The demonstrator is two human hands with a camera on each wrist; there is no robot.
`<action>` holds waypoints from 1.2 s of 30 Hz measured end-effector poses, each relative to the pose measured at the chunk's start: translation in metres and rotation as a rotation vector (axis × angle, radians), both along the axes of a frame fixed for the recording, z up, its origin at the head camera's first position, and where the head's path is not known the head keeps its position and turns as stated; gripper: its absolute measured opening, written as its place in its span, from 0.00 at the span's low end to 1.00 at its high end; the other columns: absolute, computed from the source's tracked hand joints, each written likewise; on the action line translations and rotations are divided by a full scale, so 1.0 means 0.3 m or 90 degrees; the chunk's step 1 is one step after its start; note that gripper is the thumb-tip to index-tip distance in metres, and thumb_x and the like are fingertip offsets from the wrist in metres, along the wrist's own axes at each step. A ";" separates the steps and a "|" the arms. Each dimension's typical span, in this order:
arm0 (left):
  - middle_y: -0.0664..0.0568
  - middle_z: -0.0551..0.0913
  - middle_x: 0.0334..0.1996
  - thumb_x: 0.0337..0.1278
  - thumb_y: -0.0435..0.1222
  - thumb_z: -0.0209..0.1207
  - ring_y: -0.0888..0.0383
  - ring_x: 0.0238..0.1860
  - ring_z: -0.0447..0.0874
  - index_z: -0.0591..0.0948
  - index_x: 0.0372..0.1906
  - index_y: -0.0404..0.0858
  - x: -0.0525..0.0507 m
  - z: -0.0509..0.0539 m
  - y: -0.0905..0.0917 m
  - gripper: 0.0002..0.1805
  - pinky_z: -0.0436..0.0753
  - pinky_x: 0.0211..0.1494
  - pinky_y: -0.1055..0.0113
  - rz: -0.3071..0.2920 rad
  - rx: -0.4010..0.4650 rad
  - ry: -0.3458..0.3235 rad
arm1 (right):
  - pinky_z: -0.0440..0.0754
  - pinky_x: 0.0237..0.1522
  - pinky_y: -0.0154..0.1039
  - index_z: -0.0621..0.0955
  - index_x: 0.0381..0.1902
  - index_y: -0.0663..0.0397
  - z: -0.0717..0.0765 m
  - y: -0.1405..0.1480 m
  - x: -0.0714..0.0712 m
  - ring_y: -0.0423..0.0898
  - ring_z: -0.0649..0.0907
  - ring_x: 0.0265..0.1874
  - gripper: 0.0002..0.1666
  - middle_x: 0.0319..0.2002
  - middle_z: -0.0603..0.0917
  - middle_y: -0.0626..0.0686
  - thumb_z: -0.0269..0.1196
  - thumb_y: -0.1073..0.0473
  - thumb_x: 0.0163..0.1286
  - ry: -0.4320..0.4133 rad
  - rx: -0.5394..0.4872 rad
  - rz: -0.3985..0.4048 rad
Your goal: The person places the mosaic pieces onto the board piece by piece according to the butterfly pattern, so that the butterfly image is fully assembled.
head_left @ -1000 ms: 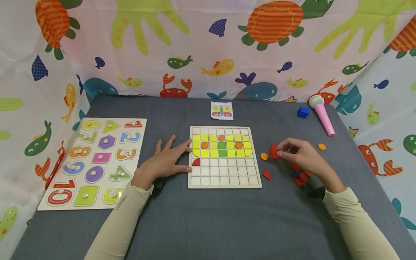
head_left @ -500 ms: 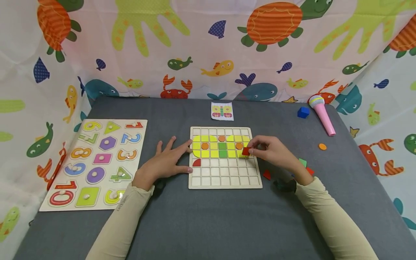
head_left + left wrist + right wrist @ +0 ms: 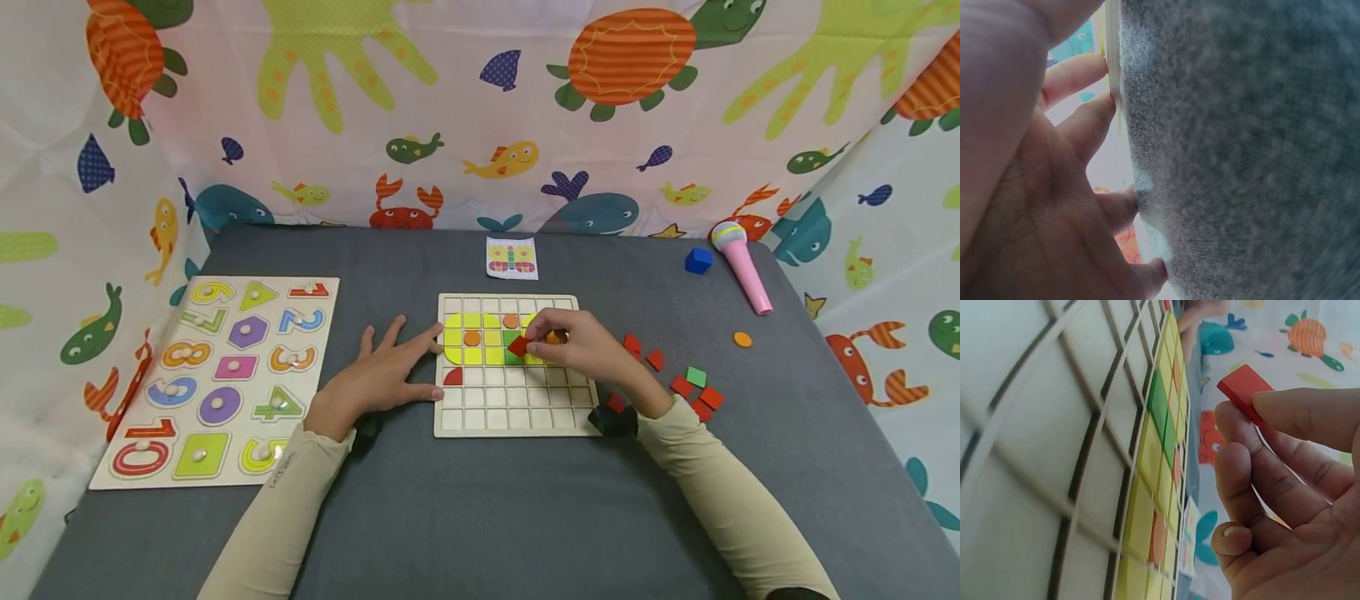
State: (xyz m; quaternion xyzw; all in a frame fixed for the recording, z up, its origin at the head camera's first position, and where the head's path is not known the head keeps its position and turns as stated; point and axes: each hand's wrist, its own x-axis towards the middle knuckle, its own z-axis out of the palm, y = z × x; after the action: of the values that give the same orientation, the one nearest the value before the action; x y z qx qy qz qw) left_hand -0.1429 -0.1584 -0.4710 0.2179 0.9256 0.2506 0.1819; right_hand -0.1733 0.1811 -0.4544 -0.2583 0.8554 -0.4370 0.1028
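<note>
Above the middle of a wooden grid board [image 3: 517, 421], my right hand [image 3: 581, 346] pinches a small red square tile [image 3: 517, 346] between thumb and fingers. The right wrist view shows the red tile [image 3: 1244, 390] tilted and apart from the board. Yellow, orange and green pieces fill upper cells of the grid, partly hidden by this hand. One red quarter-round piece [image 3: 453, 377] sits in a left cell below the yellow ones. My left hand [image 3: 378, 375] lies spread on the grey cloth, its thumb and a finger touching the board's left edge.
Loose red tiles [image 3: 682, 386], a green tile [image 3: 696, 377] and an orange disc [image 3: 742, 339] lie right of the board. Behind it is a butterfly pattern card [image 3: 512, 258]. A number puzzle [image 3: 300, 400] lies left; a blue cube [image 3: 698, 261] and pink toy microphone [image 3: 746, 271] are back right.
My right hand has moved left from the loose pieces to over the board, carrying the red square tile. The left hand has stayed at the board's edge.
</note>
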 end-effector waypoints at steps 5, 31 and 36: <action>0.54 0.75 0.76 0.66 0.55 0.72 0.35 0.86 0.31 0.53 0.89 0.45 -0.002 0.001 0.000 0.56 0.25 0.78 0.29 -0.001 -0.004 0.000 | 0.77 0.41 0.44 0.87 0.44 0.53 -0.005 -0.049 0.001 0.49 0.82 0.39 0.04 0.40 0.88 0.48 0.71 0.64 0.73 0.013 0.001 0.018; 0.55 0.74 0.77 0.67 0.57 0.70 0.36 0.86 0.30 0.52 0.89 0.47 -0.003 -0.001 0.002 0.56 0.24 0.78 0.31 -0.002 -0.011 0.000 | 0.85 0.46 0.42 0.89 0.42 0.55 -0.039 -0.205 0.017 0.41 0.85 0.36 0.03 0.36 0.88 0.44 0.71 0.66 0.73 0.045 0.086 0.107; 0.55 0.74 0.76 0.67 0.56 0.70 0.36 0.86 0.31 0.52 0.89 0.47 -0.002 -0.002 0.002 0.56 0.24 0.78 0.31 -0.003 -0.010 0.000 | 0.85 0.43 0.41 0.90 0.42 0.56 -0.041 -0.220 0.020 0.41 0.83 0.34 0.03 0.34 0.87 0.43 0.70 0.66 0.73 0.054 0.082 0.126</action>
State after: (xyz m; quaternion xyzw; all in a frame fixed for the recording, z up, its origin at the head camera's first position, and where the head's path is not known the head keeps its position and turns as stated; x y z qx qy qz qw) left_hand -0.1436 -0.1578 -0.4715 0.2184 0.9269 0.2432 0.1842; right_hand -0.1672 0.1152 -0.4667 -0.3525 0.8557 -0.3575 0.1255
